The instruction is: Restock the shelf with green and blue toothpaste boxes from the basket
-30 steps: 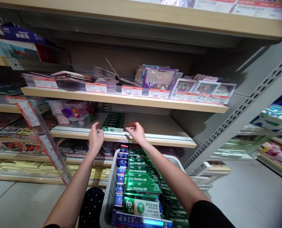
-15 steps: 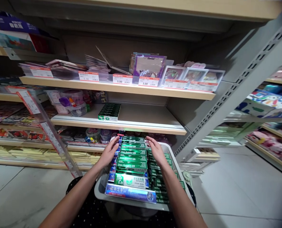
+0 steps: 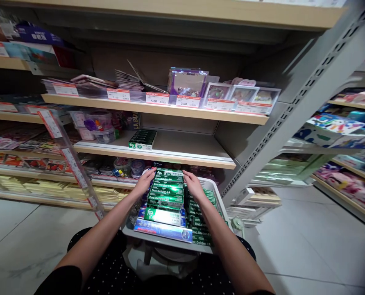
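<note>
Grip: left hand (image 3: 145, 182), right hand (image 3: 193, 185) clamp green boxes (image 3: 166, 189) | basket (image 3: 222, 207) under shelf (image 3: 170, 157) | price strip (image 3: 68, 155) left

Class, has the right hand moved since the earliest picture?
Yes. The right hand dropped from the shelf edge to the green boxes in the basket.

- A basket (image 3: 219, 201) sits in front of the person, below the shelves.
- A stack of boxes (image 3: 166, 189) lies in the basket.
- The left hand (image 3: 145, 183) rests at the stack's left end, the right hand (image 3: 193, 186) at its right end.
- Behind the basket, a middle shelf (image 3: 188, 152) carries a smaller pile of boxes (image 3: 143, 140), with tubs (image 3: 98, 125) to their left.
</note>
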### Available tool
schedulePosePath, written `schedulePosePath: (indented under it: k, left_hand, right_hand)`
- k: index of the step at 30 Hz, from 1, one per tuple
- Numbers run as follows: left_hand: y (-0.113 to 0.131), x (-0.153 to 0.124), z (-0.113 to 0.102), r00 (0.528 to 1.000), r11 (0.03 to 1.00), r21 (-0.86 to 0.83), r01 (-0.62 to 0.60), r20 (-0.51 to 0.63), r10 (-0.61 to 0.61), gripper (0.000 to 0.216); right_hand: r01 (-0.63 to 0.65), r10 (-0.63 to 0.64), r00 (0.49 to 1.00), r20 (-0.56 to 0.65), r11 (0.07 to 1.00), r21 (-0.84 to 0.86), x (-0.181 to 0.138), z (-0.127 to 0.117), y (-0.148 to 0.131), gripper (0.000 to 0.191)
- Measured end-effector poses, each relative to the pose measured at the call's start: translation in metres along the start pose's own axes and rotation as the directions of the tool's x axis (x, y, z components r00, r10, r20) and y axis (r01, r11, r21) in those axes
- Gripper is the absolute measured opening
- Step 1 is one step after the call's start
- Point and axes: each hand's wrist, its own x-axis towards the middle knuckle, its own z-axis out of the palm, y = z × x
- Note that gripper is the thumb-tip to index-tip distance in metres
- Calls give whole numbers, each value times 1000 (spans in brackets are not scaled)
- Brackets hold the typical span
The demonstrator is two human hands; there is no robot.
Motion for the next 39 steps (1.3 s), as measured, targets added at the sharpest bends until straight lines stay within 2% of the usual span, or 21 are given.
schedulePosePath:
  k: [4, 7, 9, 12, 17, 23, 26, 31, 35, 39]
  left_hand:
    - [4, 5, 2, 998, 1000, -21, -8, -57, 6, 37]
    - [20, 10, 2, 994, 997, -61, -39, -102, 33, 40]
    - [34, 14, 1, 990, 995, -77, -65, -128, 55, 43]
    - [51, 18, 1, 981, 986, -105, -129, -162, 111, 47]
    - [57, 15, -10, 956, 974, -51, -220, -212, 205, 46]
    - [46, 20, -50, 950, 977, 144, -160, -245, 192, 34]
    - [45, 34, -77, 949, 976, 180, -119, -270, 165, 42]
    - [41, 67, -117, 955, 981, 178, -77, -269, 124, 31]
    - [31, 93, -135, 942, 966, 250, -62, -305, 140, 31]
    - [17, 112, -137, 929, 937, 348, -22, -339, 147, 28]
  right_hand:
    - [31, -31, 999, -16, 999, 22, 2, 0, -12, 34]
    - [117, -118, 993, 5, 991, 59, 5, -1, -30, 31]
    - [147, -146, 989, -25, 988, 49, 7, -1, -43, 32]
    - [146, -141, 986, -87, 988, 56, 10, 2, -62, 34]
    - [133, -125, 991, -58, 977, 169, 13, 15, -80, 26]
    - [91, -81, 989, -126, 993, 77, 28, 57, -83, 34]
    - [68, -66, 991, -120, 998, 8, 43, 87, -86, 33]
    - [114, -125, 982, -143, 990, -86, 74, 134, -93, 32]
    - [118, -135, 980, -147, 986, -113, 96, 156, -95, 29]
    - [92, -118, 984, -134, 978, -188, 108, 167, -92, 28]
